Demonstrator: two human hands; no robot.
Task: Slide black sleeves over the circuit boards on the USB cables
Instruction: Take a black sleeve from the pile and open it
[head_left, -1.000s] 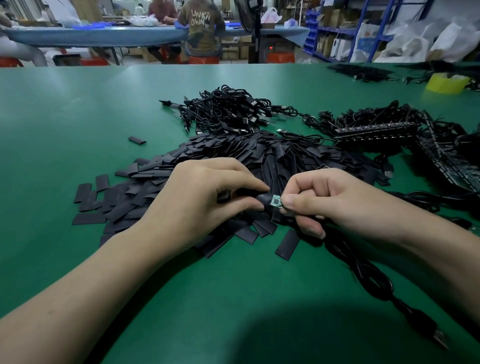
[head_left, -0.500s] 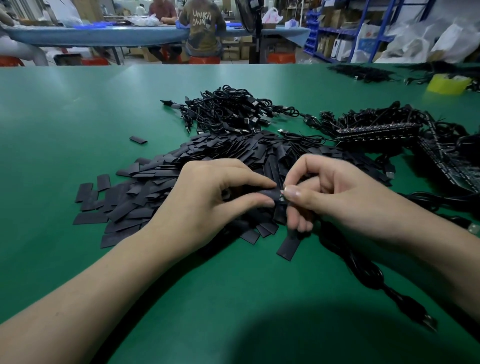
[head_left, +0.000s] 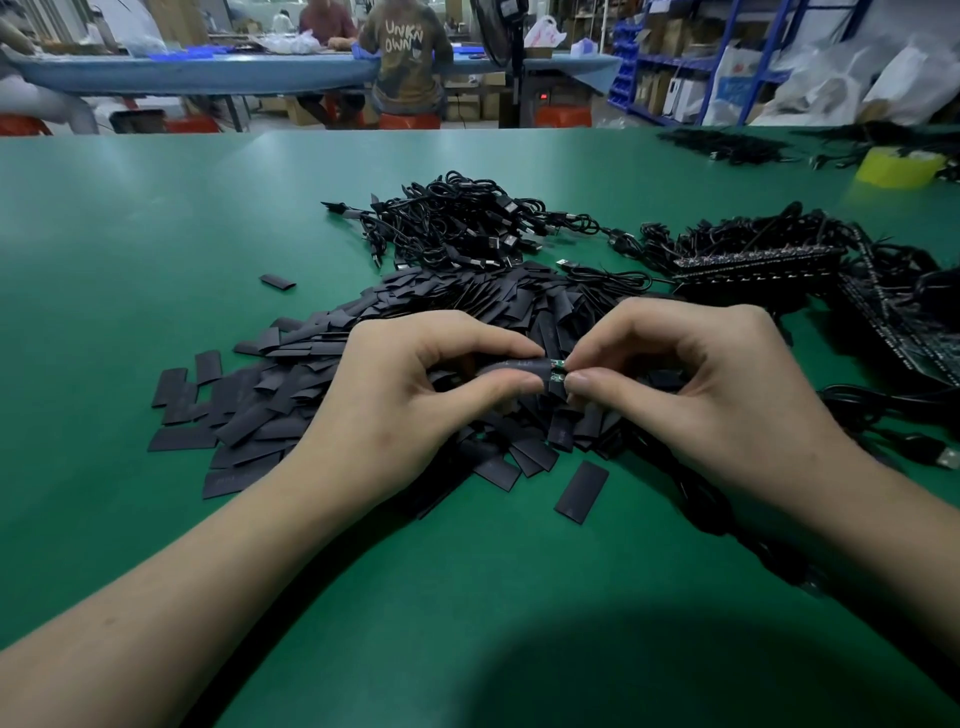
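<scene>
**Q:** What occupies the left of the figure?
**A:** A green table (head_left: 130, 234) bearing a spread pile of flat sleeves (head_left: 291, 395). One stray sleeve (head_left: 278, 281) lies apart from it, farther off.

**Q:** How is the left hand set?
**A:** The left hand (head_left: 415, 395) pinches a single black sleeve (head_left: 511, 366) between thumb and forefinger. The other fingers are curled beneath.

**Q:** Which way does that sleeve run?
**A:** Its long axis lies left to right, nearly level. The open mouth faces right, toward the circuit board (head_left: 557, 370). The board's green end sits at the mouth; how far it is inside cannot be told.

**Q:** And the right hand?
**A:** The right hand (head_left: 701, 395) nips the board's right end between thumb tip and forefinger tip, with the remaining fingers arched. Sleeve and board thus lie between the two hands, fingertips almost meeting, over the near part of the pile.

**Q:** What else lies to the right?
**A:** A loose sleeve (head_left: 582, 491) lies near, just off the pile. A tangled heap of USB cables (head_left: 467, 223) lies far centre. A row of boards (head_left: 753, 262) with dark cabling is far right, and a yellow roll (head_left: 896, 166) lies beyond it.
</scene>
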